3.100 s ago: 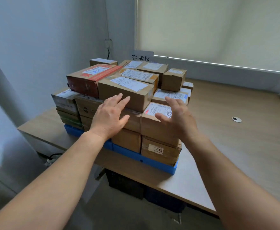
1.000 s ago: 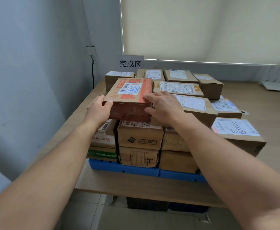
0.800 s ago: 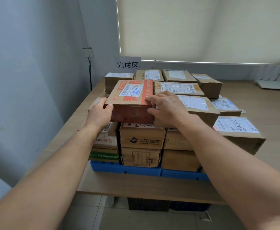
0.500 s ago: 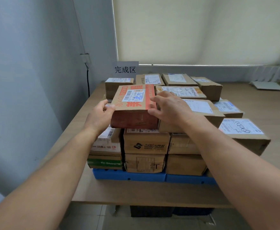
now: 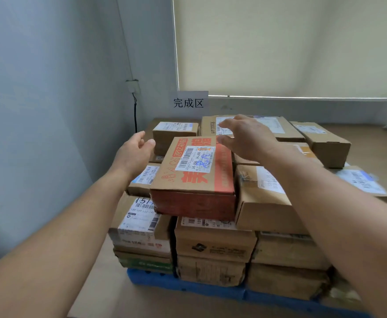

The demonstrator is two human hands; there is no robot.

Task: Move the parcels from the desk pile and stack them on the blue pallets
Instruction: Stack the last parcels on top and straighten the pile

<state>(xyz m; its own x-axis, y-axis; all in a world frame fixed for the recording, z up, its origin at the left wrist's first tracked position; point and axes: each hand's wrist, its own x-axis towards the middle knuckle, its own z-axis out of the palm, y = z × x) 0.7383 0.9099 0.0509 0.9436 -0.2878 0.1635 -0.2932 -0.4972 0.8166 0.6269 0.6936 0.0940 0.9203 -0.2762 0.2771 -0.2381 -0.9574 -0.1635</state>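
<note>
— Both hands had come off the red-printed parcel. Half a second before, they were clasping its two sides; now it rested on its own.
— Where did it sit?
— On the top layer of the stack, front and left of centre, over the blue pallets on the desk. Its right side lay against a plain brown parcel.
— And the hands?
— The left hand hung just beside the parcel's left rear corner, palm inward, fingers loosely spread, holding nothing. The right hand hovered over the far edge, fingers stretched out, also empty.
— How would it handle?
— It was corrugated card, flat and square-edged, so I judged it stiff enough to keep its shape under a squeeze. Its weight could not be told. The printed lid looked smooth, so I would have taken it by the two long sides with flat palms, not from above.
— Anything legible?
— Its white label read "J4-J06" twice beside a barcode, with blue handwriting I couldn't make out. Large orange characters ran across the lid, partly covered by that label. The sign on the back wall said 完成区. A lower-left parcel showed "159-159" on its sticker. The other labels were too blurred.
</note>
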